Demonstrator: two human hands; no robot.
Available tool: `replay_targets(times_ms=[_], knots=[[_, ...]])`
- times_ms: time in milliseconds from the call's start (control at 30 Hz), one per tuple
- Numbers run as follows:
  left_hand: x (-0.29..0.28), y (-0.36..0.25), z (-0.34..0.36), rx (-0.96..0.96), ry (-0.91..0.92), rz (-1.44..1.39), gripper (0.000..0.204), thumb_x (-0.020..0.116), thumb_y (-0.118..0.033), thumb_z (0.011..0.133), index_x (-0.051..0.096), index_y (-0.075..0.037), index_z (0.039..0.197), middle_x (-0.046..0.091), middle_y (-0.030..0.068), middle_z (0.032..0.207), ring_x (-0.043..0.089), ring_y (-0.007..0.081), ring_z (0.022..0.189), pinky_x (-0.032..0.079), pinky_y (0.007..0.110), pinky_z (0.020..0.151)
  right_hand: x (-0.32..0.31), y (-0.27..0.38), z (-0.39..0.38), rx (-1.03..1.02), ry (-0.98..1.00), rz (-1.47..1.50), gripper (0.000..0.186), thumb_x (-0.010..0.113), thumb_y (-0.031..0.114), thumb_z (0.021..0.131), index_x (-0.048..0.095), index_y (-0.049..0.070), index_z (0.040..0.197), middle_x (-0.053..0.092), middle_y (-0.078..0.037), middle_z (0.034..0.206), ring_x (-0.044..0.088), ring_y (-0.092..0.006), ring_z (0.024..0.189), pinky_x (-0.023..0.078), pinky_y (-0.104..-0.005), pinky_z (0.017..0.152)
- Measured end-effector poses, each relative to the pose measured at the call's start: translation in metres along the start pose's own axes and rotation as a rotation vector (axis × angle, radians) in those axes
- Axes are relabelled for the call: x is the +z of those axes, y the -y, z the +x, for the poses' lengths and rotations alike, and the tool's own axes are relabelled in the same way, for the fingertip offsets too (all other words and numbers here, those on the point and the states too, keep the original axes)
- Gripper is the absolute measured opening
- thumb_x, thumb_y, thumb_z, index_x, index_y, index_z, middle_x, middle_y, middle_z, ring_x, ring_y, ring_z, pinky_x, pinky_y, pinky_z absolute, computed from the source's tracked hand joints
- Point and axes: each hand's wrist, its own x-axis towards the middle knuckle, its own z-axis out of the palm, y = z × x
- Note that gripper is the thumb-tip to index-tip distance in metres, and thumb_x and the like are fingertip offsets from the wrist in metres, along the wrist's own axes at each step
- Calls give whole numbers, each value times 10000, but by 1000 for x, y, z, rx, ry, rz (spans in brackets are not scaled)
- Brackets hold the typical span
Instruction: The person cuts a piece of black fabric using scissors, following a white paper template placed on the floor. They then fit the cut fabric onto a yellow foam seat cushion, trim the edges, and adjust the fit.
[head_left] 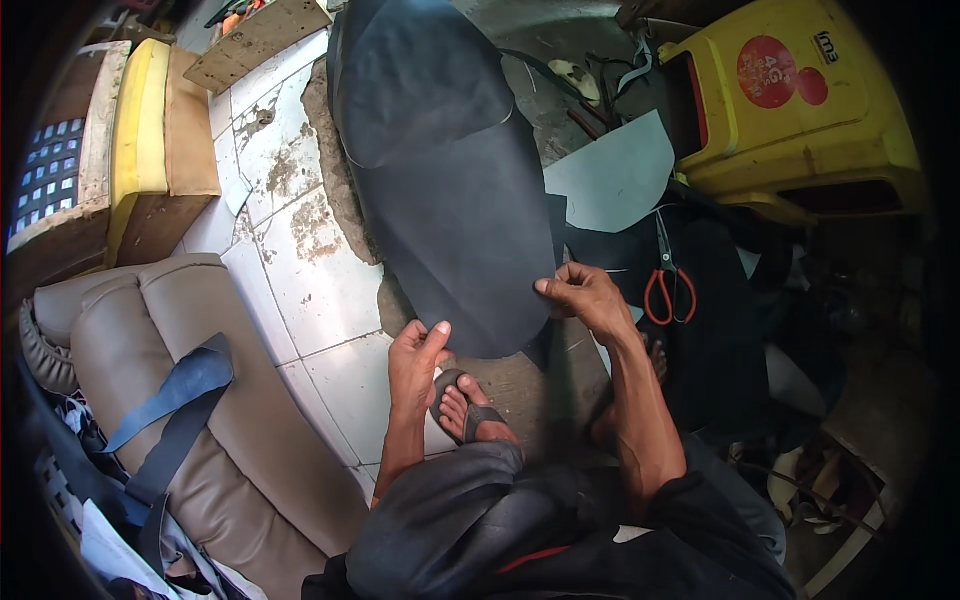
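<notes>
A long black vinyl seat cover (455,220), with a seam across its upper part, lies over what looks like a motorcycle seat in front of me. Its rounded near end points toward my knees. My left hand (410,365) pinches the lower left edge of the cover between thumb and fingers. At the lower right edge, my right hand (590,298) grips the material with thumb and bent forefinger. Scissors with red-orange handles (668,290) lie to the right of my right hand on dark material. What supports the cover from beneath is hidden.
A yellow plastic box (800,110) stands at the far right, near a pale grey cut sheet (622,175). Brown padded upholstery (180,400) with dark straps fills the left. Stained white tiles (300,250) run beside the cover. A sandalled foot (475,408) is below it.
</notes>
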Motion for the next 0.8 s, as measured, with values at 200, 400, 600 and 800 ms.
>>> replay_targets(times_ms=[200, 400, 600, 800], knots=[[1, 6, 3, 26, -81, 31, 252, 798, -152, 929, 562, -136, 842, 552, -43, 791, 546, 52, 678, 562, 266, 637, 0, -5, 0, 9, -1, 0, 304, 854, 288, 846, 655, 61, 815, 602, 3, 706, 554, -93, 625, 412, -251, 565], [-4, 7, 5, -10, -34, -43, 252, 795, -137, 930, 554, -133, 854, 562, -32, 801, 561, 65, 681, 564, 267, 651, 2, -3, -2, -9, -15, -17, 316, 858, 308, 837, 663, 60, 815, 612, 3, 704, 536, -88, 628, 406, -264, 579], [-12, 11, 11, -64, 30, -125, 245, 776, -113, 942, 552, -126, 843, 586, -14, 824, 594, 85, 719, 569, 276, 684, -1, 2, -7, -23, -9, -100, 286, 853, 287, 840, 669, 71, 803, 616, 10, 718, 531, -82, 660, 409, -267, 620], [-14, 9, 12, -103, 50, -125, 254, 790, -127, 938, 547, -137, 863, 569, -28, 830, 572, 66, 732, 551, 253, 670, -2, -8, -3, -42, -4, -86, 308, 854, 323, 841, 683, 67, 845, 632, 8, 754, 545, -85, 686, 425, -259, 642]])
